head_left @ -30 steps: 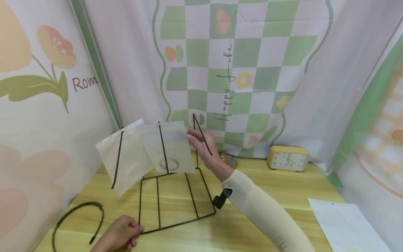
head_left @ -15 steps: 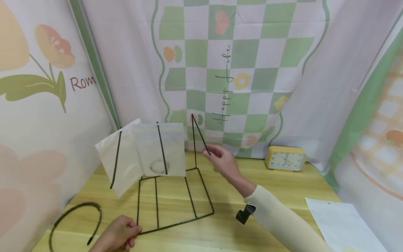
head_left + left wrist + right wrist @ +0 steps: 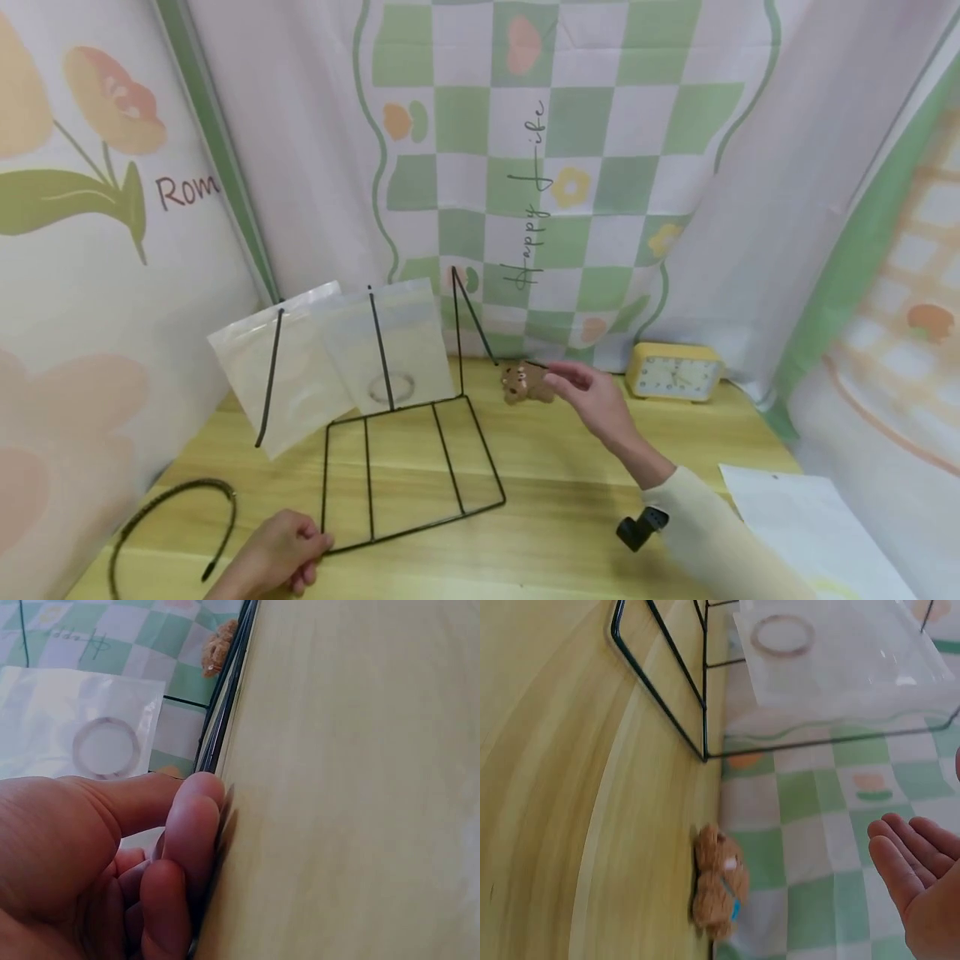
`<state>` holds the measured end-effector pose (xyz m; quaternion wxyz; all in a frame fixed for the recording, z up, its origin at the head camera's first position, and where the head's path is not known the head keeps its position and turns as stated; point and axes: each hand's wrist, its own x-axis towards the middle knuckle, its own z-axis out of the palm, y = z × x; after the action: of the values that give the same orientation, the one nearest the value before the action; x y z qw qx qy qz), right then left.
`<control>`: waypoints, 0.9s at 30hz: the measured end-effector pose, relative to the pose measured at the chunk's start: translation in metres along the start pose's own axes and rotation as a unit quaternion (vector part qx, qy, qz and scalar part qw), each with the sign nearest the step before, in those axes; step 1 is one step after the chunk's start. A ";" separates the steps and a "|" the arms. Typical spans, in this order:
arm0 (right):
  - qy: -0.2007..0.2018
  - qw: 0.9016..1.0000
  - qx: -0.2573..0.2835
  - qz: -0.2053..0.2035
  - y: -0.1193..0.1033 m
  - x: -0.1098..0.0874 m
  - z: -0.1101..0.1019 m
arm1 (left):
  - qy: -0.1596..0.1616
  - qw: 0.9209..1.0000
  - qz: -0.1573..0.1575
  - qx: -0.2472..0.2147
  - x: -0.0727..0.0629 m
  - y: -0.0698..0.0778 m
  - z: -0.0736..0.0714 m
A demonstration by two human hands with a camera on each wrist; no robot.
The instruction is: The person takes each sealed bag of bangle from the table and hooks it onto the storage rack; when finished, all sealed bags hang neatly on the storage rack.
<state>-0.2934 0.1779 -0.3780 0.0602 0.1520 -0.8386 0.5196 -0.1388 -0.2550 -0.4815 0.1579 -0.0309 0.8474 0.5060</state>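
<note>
My left hand point(image 3: 277, 550) pinches the front left corner of a black wire display rack point(image 3: 412, 540) standing on the table. Two clear plastic bags hang on its slanted prongs: the left bag point(image 3: 288, 367) is tilted, and the middle bag point(image 3: 412, 333) has a thin ring-shaped band point(image 3: 106, 748) inside. Nothing hangs on the right prong point(image 3: 474, 317). A small brown bear figure point(image 3: 517, 382) with a blue patch lies behind the rack's right side. My right hand point(image 3: 596, 404) overlaps the bear's right end in the head view; in the right wrist view its fingers are extended, apart from the bear.
A dark braided headband point(image 3: 176, 486) lies at the table's left. At the back right stands a yellow clock point(image 3: 675, 372), with a white sheet point(image 3: 817, 517) in front of it. Printed curtains point(image 3: 495, 167) close off the back and sides.
My right hand has moved from beside the middle bag, past the tip of the right prong, rightward to the bear. The middle bag has swung slightly. My left hand stays on the rack's corner.
</note>
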 end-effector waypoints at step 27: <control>0.016 0.938 -0.333 0.097 0.097 -0.049 -0.153 | -0.022 0.999 0.005 0.034 0.003 -0.001 -0.003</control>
<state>-0.2867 0.3633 -0.4044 0.0705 0.0329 -0.9731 0.2166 -0.1421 -0.2581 -0.4822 0.1748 -0.0105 0.8608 0.4778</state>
